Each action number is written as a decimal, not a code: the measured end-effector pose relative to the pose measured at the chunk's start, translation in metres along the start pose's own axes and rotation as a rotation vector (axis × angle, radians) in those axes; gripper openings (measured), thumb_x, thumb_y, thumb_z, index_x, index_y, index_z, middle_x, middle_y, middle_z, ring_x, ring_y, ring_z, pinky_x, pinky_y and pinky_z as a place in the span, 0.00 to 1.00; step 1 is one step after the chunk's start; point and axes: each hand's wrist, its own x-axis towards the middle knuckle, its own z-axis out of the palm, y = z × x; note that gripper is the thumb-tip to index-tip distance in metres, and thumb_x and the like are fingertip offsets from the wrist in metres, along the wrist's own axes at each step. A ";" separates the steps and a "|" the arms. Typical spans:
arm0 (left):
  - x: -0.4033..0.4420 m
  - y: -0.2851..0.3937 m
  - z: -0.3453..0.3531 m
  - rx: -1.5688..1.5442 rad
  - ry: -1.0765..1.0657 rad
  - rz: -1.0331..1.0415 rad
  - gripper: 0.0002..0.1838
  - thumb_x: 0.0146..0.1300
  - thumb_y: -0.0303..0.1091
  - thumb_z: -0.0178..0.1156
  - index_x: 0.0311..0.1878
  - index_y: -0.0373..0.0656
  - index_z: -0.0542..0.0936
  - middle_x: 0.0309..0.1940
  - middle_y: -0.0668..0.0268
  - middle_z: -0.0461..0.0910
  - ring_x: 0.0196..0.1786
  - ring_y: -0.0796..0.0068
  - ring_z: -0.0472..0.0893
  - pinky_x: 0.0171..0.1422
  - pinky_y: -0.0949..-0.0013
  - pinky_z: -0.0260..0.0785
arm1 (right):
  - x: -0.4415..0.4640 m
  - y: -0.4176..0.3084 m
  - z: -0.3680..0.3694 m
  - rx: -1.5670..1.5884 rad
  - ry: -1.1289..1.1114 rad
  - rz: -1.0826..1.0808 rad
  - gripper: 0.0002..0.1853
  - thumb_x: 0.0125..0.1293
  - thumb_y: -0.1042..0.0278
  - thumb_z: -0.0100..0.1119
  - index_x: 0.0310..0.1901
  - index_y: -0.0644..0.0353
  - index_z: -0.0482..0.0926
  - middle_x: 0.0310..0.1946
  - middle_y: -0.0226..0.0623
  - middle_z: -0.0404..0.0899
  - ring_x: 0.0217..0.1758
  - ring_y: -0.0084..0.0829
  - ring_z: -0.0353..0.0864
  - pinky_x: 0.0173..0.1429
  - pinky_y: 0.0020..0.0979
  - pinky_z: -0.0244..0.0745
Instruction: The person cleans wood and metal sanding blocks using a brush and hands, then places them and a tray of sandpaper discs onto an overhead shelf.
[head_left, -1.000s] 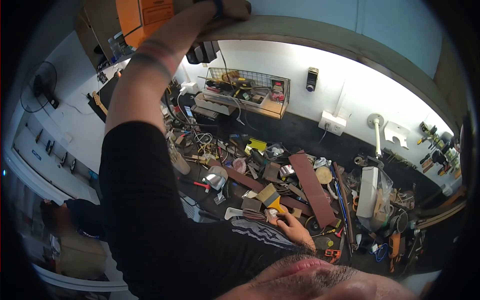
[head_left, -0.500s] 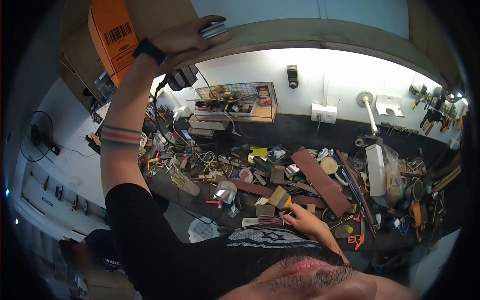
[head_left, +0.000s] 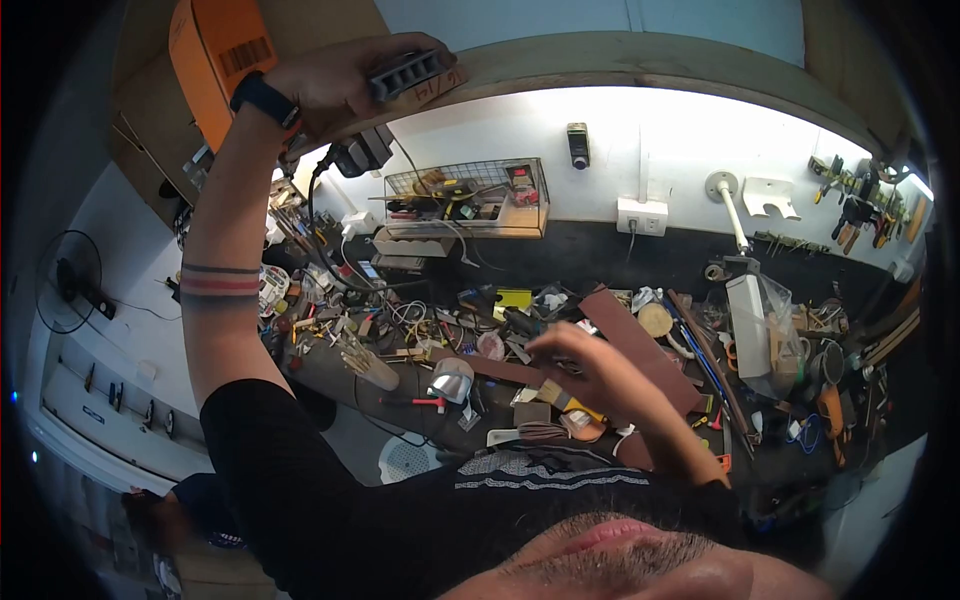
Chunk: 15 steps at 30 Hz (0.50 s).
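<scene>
My left hand [head_left: 345, 75], with a dark watch on its wrist, reaches up to the wooden shelf [head_left: 620, 70]. Its fingers are closed around a grey slotted block [head_left: 410, 75] whose row of open cells faces me. Beside that block is a light wooden piece [head_left: 440, 88] with red writing. Over the cluttered bench, my right hand [head_left: 585, 365] is raised with fingers stretched out and nothing visible in them. Under it lies a flat brush [head_left: 553, 392] with a yellow handle, partly covered by the hand and forearm. A long reddish-brown sanding strip [head_left: 625, 330] runs behind the hand.
A wire basket [head_left: 465, 200] of tools hangs on the wall beneath the shelf. An orange box [head_left: 225, 70] stands near my left wrist. On the bench are a cup of sticks [head_left: 370, 368], a red-handled hammer [head_left: 425, 402] and a white lamp arm [head_left: 745, 310].
My left hand has tilted the grey block, so its cells now show, and shifted slightly left. My right hand has lifted away from the brush, up and forward over the bench.
</scene>
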 end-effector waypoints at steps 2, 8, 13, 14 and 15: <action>-0.013 -0.015 0.008 0.111 0.115 0.013 0.54 0.51 0.15 0.70 0.85 0.58 0.72 0.81 0.67 0.77 0.87 0.61 0.69 0.95 0.55 0.57 | 0.032 -0.022 -0.023 -0.400 0.146 -0.295 0.14 0.75 0.74 0.69 0.59 0.57 0.86 0.53 0.37 0.85 0.54 0.39 0.88 0.61 0.42 0.81; -0.021 -0.001 0.017 0.223 0.146 -0.113 0.40 0.73 0.21 0.65 0.86 0.59 0.69 0.75 0.60 0.82 0.78 0.55 0.81 0.80 0.54 0.76 | 0.178 -0.116 -0.061 -1.128 0.718 -0.663 0.17 0.69 0.69 0.71 0.59 0.53 0.83 0.57 0.34 0.81 0.66 0.39 0.80 0.70 0.44 0.74; -0.038 -0.038 0.004 0.459 0.323 -0.092 0.39 0.79 0.27 0.63 0.89 0.63 0.65 0.69 0.56 0.86 0.63 0.56 0.90 0.65 0.54 0.85 | 0.288 -0.105 -0.082 -1.380 0.541 -0.674 0.18 0.74 0.63 0.69 0.61 0.52 0.79 0.50 0.39 0.88 0.55 0.40 0.90 0.59 0.46 0.82; -0.044 -0.055 0.002 0.490 0.381 -0.095 0.40 0.79 0.27 0.65 0.89 0.64 0.64 0.69 0.56 0.87 0.60 0.57 0.91 0.63 0.54 0.86 | 0.291 -0.109 -0.084 -1.359 0.521 -0.664 0.17 0.74 0.62 0.68 0.60 0.53 0.79 0.47 0.39 0.89 0.53 0.41 0.92 0.57 0.45 0.83; -0.047 -0.037 0.005 0.471 0.487 -0.016 0.37 0.79 0.25 0.66 0.87 0.53 0.69 0.65 0.56 0.90 0.54 0.64 0.93 0.55 0.61 0.87 | 0.289 -0.121 -0.089 -1.341 0.499 -0.656 0.16 0.75 0.61 0.68 0.60 0.53 0.78 0.45 0.40 0.90 0.50 0.41 0.93 0.54 0.45 0.84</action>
